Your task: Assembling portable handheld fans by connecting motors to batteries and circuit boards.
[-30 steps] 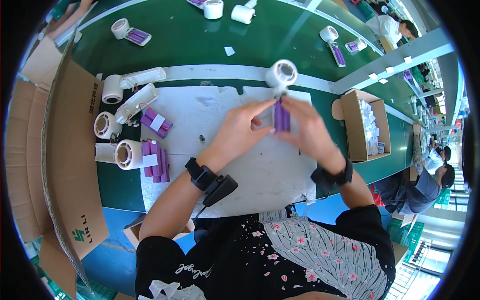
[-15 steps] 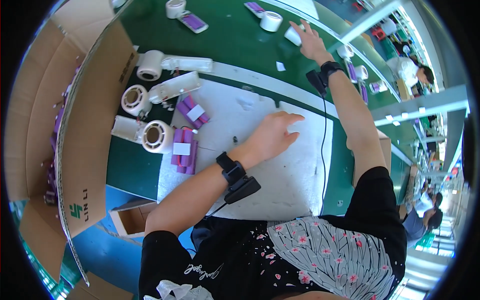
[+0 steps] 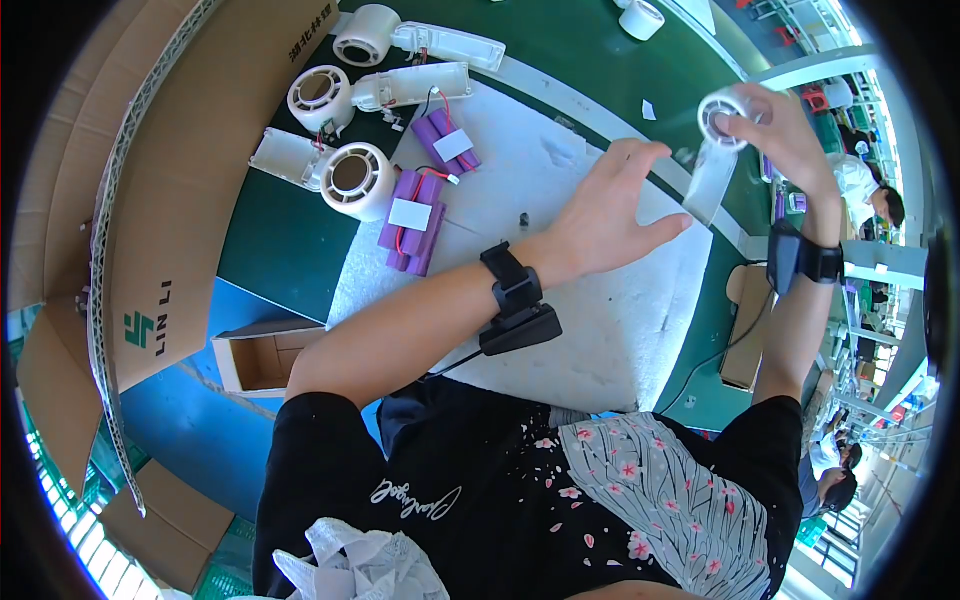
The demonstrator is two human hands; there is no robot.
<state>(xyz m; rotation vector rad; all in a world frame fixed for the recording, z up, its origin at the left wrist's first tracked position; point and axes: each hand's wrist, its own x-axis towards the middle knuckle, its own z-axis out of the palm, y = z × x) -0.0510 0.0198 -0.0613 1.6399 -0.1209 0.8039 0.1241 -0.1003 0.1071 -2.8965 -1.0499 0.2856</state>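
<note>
My right hand (image 3: 785, 140) grips a white housing (image 3: 708, 185) with a round, ring-shaped head and a flat handle; thumb and fingers close on the head, and the handle hangs down toward the foam sheet's far right corner. Over the white foam sheet (image 3: 580, 330), my left hand (image 3: 622, 215) holds nothing, thumb and fingers apart. Two purple battery packs (image 3: 412, 230) with red wires and white labels lie at the sheet's left edge. Beside them are several similar white housings (image 3: 425, 85), their handles opened up and small parts showing.
A tall cardboard box (image 3: 190, 200) stands at the left, with a smaller open box (image 3: 232, 362) below the table edge. Another white housing (image 3: 641, 20) lies at the far side of the green table (image 3: 275, 255). A black cable (image 3: 735, 345) runs from my right wrist. Co-workers sit at far right.
My right hand has come back from the far side of the table, now with a white housing in it. My left hand has moved slightly right and opened wider. The view has shifted.
</note>
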